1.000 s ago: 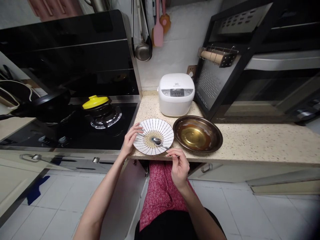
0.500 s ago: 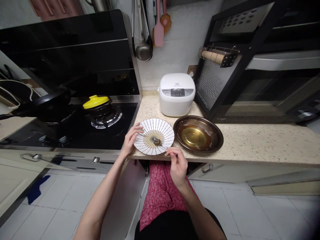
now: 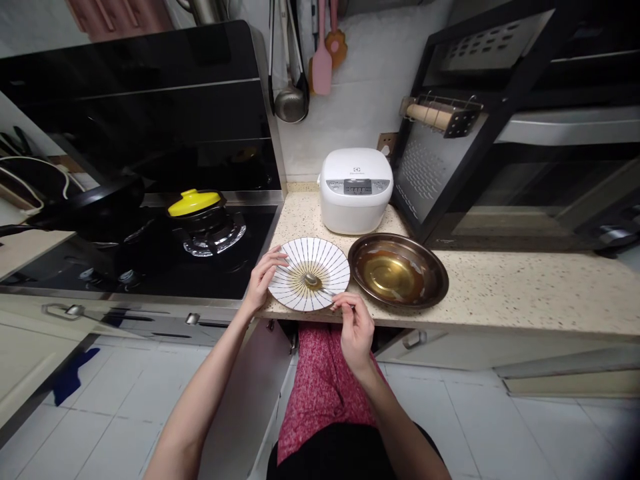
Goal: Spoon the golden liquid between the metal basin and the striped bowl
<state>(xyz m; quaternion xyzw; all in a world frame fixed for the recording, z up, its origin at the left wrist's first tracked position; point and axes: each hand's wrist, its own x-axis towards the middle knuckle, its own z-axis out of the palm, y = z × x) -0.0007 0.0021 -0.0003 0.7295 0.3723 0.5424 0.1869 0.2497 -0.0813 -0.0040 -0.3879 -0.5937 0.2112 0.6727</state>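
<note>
A white plate (image 3: pixel 325 257) with dark radiating lines sits at the front edge of the counter, a thin brownish liquid pooled in its middle. My left hand (image 3: pixel 263 275) grips its left rim, fingers over the edge; the thumb is hard to see. In my right hand (image 3: pixel 356 327), closed at the plate's lower right, is the handle of a metal spoon (image 3: pixel 311 280). The spoon's bowl rests in the liquid near the plate's centre. Right beside the plate stands a wide brown metal basin (image 3: pixel 435 283), with some liquid and whitish residue inside.
Behind the plate is a white rice cooker (image 3: pixel 356 207). To the left, a small pot with a yellow lid (image 3: pixel 194 202) and a dark wok (image 3: pixel 100 207) sit on the black gas hob. A dark rack (image 3: pixel 420 180) stands at the right. Ladles (image 3: pixel 291 105) hang on the wall.
The spoon's bowl has shifted slightly left and up within the liquid and appears turned. Both hands keep nearly the same places. The whole view has moved a little.
</note>
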